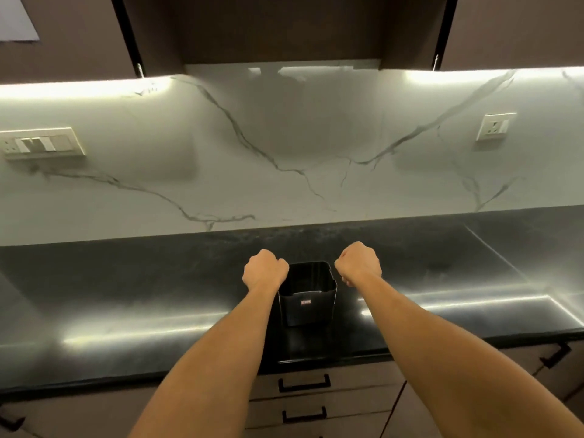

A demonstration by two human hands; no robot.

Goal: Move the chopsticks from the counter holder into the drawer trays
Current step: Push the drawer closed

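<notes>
A black square holder stands on the dark counter, close to its front edge. I see no chopsticks in it; its inside looks dark and bare. My left hand is curled into a fist at the holder's left rim, and my right hand is curled into a fist just beside the right rim. Nothing shows inside either fist. Whether the fingers touch the rim is hidden. Below the counter, the drawers with black handles are closed, so no trays are in view.
A marble backsplash rises behind the counter, with a switch panel at the left and a socket at the right. Dark wall cabinets hang overhead. More cabinet fronts with black handles sit at the lower right.
</notes>
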